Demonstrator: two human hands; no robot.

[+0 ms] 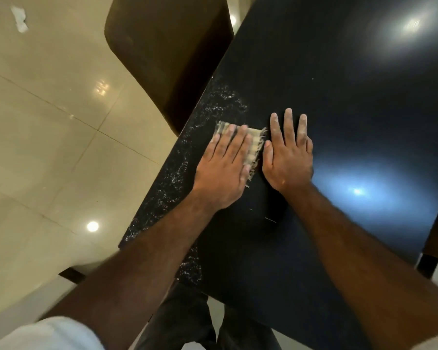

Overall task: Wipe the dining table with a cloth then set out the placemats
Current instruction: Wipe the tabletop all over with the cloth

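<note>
White residue (178,173), possibly powder (the view is blurred), lines the left edge of the table (352,109). The left hand (224,168) lies flat with straight fingers and presses the cloth (254,145) onto the tabletop just inside that edge; it grips nothing. The right hand (288,157) rests flat and empty just beside the cloth. Apply even palm pressure, sweep the cloth along the residue in overlapping strokes, and gather debris inward, not off the edge.

Cloth (254,145) on table (344,92) under left hand (224,169), right hand (288,157) seemingly touching it
</note>
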